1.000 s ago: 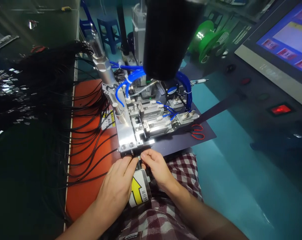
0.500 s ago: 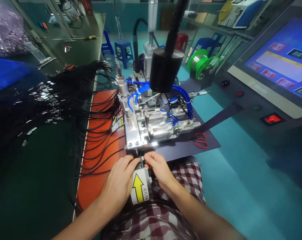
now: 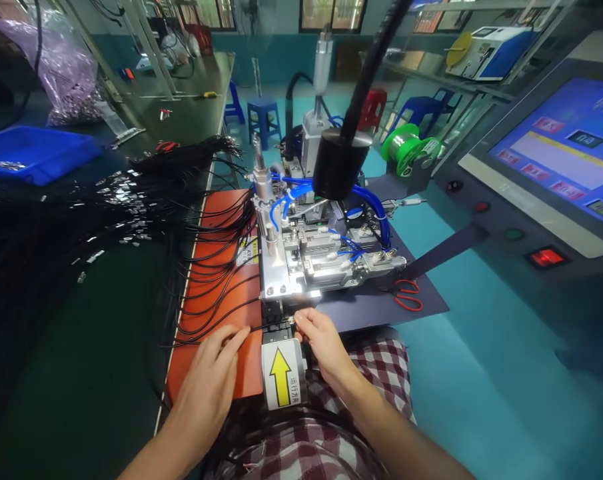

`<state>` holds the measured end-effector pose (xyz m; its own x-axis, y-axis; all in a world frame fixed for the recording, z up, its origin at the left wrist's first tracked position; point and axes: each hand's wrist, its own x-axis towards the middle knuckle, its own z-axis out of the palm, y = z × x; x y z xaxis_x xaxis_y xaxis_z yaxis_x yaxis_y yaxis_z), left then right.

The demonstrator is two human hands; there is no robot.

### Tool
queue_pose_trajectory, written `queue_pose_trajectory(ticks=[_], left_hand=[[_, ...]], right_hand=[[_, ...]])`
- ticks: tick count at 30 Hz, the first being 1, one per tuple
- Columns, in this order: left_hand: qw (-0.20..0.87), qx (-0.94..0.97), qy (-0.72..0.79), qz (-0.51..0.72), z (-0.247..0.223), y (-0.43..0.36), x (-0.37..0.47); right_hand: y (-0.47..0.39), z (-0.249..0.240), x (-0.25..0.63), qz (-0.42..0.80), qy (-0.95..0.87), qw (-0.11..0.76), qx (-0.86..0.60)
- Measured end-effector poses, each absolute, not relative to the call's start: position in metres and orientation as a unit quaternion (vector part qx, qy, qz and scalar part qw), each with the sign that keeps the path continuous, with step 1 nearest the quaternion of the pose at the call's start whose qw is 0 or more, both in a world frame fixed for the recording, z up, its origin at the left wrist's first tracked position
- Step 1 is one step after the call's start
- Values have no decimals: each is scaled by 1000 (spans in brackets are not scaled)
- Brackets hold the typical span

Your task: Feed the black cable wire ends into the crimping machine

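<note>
My left hand [image 3: 214, 367] is over the orange mat [image 3: 216, 307], its thumb and fingers closed on a black cable [image 3: 257, 327] that runs right to the machine's track. My right hand [image 3: 322, 337] pinches the small metal end [image 3: 291, 320] of that cable, at the front edge of the metal machine [image 3: 306, 267]. Below the track, between my hands, is a white label with a yellow arrow [image 3: 281, 377]. Several other black cables lie across the mat and lead into the machine's left side.
A pile of black cables [image 3: 131, 193] and a blue tray [image 3: 41, 152] lie on the left table. Red-handled scissors [image 3: 408, 295] rest on the dark plate at right. A black lamp head [image 3: 338, 167] hangs above the machine; a control panel [image 3: 546, 173] stands at right.
My left hand has moved left, away from my right hand, along the cable. My right hand stays at the track. The whole view has shifted, with the scene lower and further right.
</note>
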<state>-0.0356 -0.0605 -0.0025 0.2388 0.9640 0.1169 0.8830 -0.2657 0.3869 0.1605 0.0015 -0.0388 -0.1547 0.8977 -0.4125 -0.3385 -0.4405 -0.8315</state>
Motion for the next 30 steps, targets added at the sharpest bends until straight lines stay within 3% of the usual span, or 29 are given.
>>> queue_pose_trajectory(ticks=[6, 11, 20, 26, 30], left_hand=[[-23, 784, 617, 71, -9, -79, -45], [-64, 790, 608, 54, -13, -72, -42], [-60, 787, 609, 77, -16, -77, -46], [-21, 791, 606, 85, -3, -36, -45], [97, 822, 554, 91, 23, -33, -61]], right_hand=[[1, -38, 160, 698, -291, 438, -486], [1, -40, 165, 697, -292, 435, -490], [-11, -53, 193, 686, -226, 451, -524], [-15, -49, 194, 683, -247, 433, -534], [-18, -38, 198, 683, -259, 426, -535]])
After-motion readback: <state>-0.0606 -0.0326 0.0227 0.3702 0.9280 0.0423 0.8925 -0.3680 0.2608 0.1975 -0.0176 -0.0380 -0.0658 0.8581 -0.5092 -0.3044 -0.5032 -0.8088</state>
